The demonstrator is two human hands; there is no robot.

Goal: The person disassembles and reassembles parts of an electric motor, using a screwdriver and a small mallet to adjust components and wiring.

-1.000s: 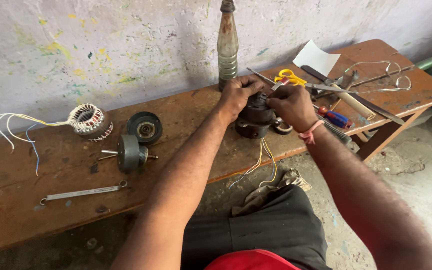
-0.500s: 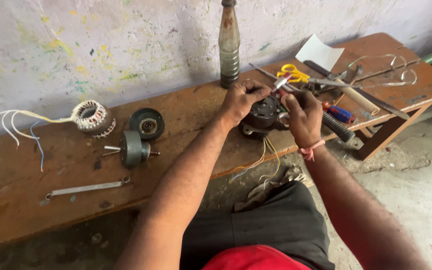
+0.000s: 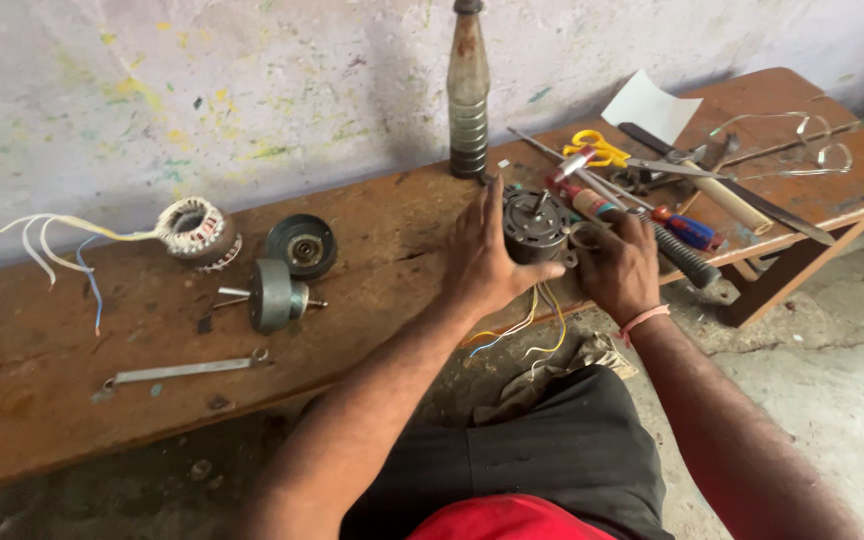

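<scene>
— Head view: where's the small motor (image 3: 535, 226)?

— Near the front edge of the wooden bench (image 3: 392, 235), right of its middle, shaft up. Thin wires (image 3: 527, 330) hang from it over that edge.

— And the hands?

— Left hand (image 3: 487, 262) lies flat with fingers spread, thumb against the motor's near side. Right hand (image 3: 620, 265) is closed around a red-handled screwdriver (image 3: 592, 205), its tip lying across the motor's right side.

— What else is on the bench?

— A dusty bottle (image 3: 468, 92) stands at the back edge behind the motor. Yellow scissors (image 3: 607, 152) and other tools lie toward the right end. Left of the hands: a wound stator (image 3: 196, 230), a round end cap (image 3: 301, 246), a rotor (image 3: 272, 294), and a flat spanner (image 3: 182, 372) by the front edge.
</scene>
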